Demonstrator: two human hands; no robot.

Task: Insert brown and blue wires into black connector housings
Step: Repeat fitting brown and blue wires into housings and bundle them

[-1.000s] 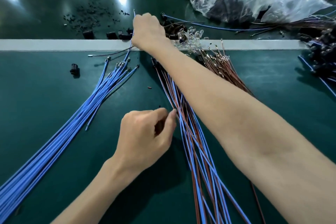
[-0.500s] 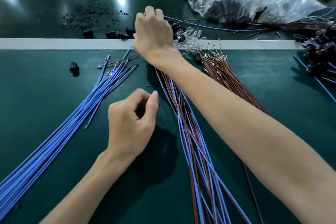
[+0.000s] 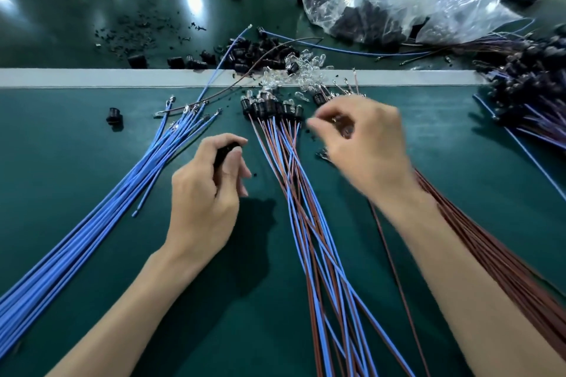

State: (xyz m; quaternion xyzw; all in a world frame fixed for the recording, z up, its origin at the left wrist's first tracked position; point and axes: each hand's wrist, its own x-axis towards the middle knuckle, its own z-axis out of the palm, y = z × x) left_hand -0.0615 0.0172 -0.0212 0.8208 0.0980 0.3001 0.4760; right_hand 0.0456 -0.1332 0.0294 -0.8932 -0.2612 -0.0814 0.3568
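A black connector housing was gripped in the left hand — whether the blurred right hand held anything could not be told.

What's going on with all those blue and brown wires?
A person is fitting wires into little black plugs at a green table. The left hand pinches one black connector housing. The right hand hovers over the tips of the loose brown wires; it is blurred, so I cannot tell if it holds one. Loose blue wires lie to the left. In the middle lie wired pairs already ending in black housings.
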